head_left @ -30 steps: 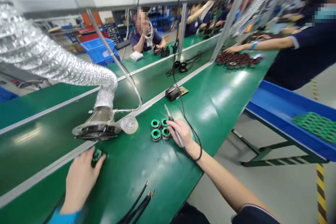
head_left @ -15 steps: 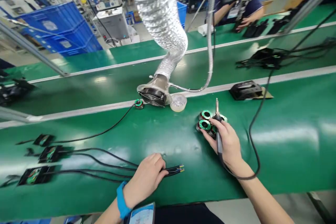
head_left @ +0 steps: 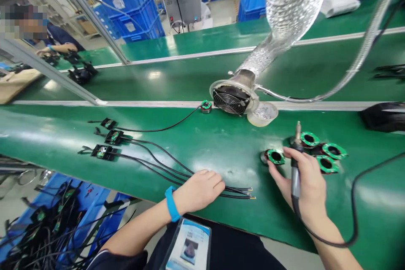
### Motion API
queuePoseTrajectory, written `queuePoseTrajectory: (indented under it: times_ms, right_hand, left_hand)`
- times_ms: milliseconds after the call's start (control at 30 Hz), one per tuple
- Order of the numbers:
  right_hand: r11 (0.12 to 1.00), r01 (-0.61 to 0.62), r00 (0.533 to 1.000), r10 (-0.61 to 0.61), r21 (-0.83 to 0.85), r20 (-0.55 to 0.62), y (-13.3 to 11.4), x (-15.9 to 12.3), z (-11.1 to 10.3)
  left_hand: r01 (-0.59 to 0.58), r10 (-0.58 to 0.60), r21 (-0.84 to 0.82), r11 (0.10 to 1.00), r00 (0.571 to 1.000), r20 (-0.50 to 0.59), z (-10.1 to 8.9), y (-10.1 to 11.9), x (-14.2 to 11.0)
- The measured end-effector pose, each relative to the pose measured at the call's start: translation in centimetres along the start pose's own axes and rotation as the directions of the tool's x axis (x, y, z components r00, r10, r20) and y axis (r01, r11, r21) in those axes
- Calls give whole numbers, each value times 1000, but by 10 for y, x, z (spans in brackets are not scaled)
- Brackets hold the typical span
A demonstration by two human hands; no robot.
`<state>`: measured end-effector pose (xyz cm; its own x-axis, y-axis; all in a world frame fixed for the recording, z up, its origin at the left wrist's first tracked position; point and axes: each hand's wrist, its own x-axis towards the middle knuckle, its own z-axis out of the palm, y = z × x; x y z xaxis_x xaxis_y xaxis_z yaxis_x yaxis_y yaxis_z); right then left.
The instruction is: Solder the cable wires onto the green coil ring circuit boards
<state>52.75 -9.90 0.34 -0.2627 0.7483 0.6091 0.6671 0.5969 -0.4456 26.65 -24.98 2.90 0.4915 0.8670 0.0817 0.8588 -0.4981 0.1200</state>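
Note:
My left hand [head_left: 200,190] lies on the green bench with its fingers curled over a bundle of black cables [head_left: 177,168] near their stripped ends. Those cables run left to small circuit boards [head_left: 106,143]. My right hand [head_left: 305,179] grips a soldering iron [head_left: 296,158], tip pointing up and away, its cord trailing off to the right. The fingertips of that hand touch a green-topped stator coil [head_left: 274,156] pulled a little apart from several others [head_left: 325,152] just right of the iron.
A fume fan [head_left: 230,99] on a silver flexible duct [head_left: 284,12] stands behind, with a clear tape roll [head_left: 263,114] beside it. Another coil [head_left: 206,106] with a black lead sits by the bench rail. A blue bin of wired parts [head_left: 47,219] is below left. A person works far left.
My view swung left. My left hand went from a coil by the fan to the cable ends. My right hand, still holding the iron, drew one coil away from the cluster.

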Motion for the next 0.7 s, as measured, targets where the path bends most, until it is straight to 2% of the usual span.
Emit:
queuePoseTrajectory:
  times_ms: [67, 167, 233, 333, 467, 533, 633, 700]
  right_hand:
    - [996, 12, 999, -17, 94, 50, -16, -1, 5]
    - [977, -12, 995, -9, 212, 99, -36, 1, 12]
    - [961, -46, 992, 12, 271, 126, -45, 3, 16]
    - [933, -75, 987, 19, 353, 160, -53, 5, 22]
    - [900, -77, 986, 4, 429, 169, -61, 4, 29]
    - [893, -90, 987, 20, 441, 162, -64, 2, 31]
    - [890, -110, 986, 40, 443, 164, -63, -1, 32]
    - [887, -114, 983, 35, 447, 181, -62, -2, 33]
  left_hand:
    - [28, -27, 9, 1000, 994, -102, 0, -11, -8]
    - [185, -172, 47, 982, 964, -205, -2, -33, -12]
    - [281, -264, 73, 957, 947, -184, -3, -47, -5]
    - [325, -318, 75, 943, 944, -91, -2, -57, 16]
    - [298, -297, 35, 954, 954, -38, 0, -51, 49]
    - [266, -267, -37, 963, 963, -26, -1, -44, 57]
    - [189, -208, -243, 951, 977, -54, -5, -30, 51]
    - [73, -106, -363, 929, 992, -73, -8, -18, 37]
